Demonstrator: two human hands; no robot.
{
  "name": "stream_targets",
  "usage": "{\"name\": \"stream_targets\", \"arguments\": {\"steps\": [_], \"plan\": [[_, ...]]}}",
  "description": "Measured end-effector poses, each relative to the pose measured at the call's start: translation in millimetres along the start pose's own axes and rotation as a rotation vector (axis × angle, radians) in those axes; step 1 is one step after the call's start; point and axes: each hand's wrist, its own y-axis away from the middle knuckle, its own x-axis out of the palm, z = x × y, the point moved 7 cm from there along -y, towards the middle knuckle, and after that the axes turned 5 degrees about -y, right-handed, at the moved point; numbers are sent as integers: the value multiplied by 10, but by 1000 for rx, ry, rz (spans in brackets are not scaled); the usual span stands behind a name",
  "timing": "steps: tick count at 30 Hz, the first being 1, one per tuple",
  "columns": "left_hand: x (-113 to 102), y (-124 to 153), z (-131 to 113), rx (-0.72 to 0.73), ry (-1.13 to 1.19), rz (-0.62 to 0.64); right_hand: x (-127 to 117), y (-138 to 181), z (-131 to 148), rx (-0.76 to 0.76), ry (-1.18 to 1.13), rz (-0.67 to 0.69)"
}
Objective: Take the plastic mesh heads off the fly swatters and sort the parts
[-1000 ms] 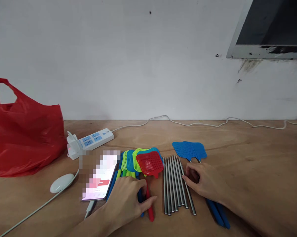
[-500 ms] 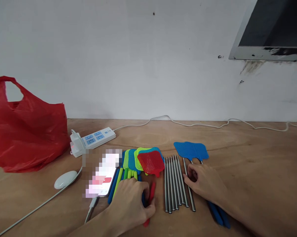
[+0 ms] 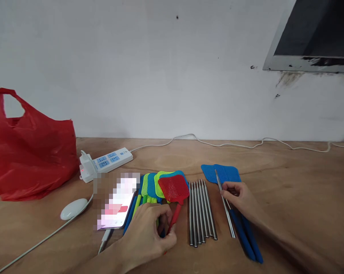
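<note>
My left hand (image 3: 149, 236) is closed around the handle of a red fly swatter (image 3: 174, 189), whose mesh head lies on top of a fanned pile of green and blue swatters (image 3: 151, 185). A row of several steel rods (image 3: 199, 211) lies just right of it on the wooden table (image 3: 288, 198). My right hand (image 3: 240, 198) pinches one steel rod (image 3: 224, 205), held apart from the row and lifted over two blue swatters (image 3: 221, 172) with blue handles.
A phone (image 3: 116, 207) with a lit screen lies left of the swatter pile, on a cable. A white power strip (image 3: 104, 162), a white oval device (image 3: 73, 208) and a red plastic bag (image 3: 29, 148) are at the left. A white cord (image 3: 231, 144) runs along the wall.
My right hand has taken one steel rod out of the row and moved it right, over the blue swatters. My left hand has closed on the red swatter's handle and drawn it nearer.
</note>
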Motion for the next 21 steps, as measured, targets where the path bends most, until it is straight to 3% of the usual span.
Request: {"name": "stream_targets", "arguments": {"steps": [5, 8, 15, 21], "plan": [[-11, 46, -18, 61, 21, -41, 63, 41, -90, 296, -569, 42], [7, 62, 8, 91, 0, -59, 136, 86, -73, 371, -737, 86], [81, 52, 66, 88, -86, -8, 255, 156, -32, 419, -897, 234], [51, 48, -26, 187, -136, 29, 300, 190, -10, 440, -917, 244]]}}
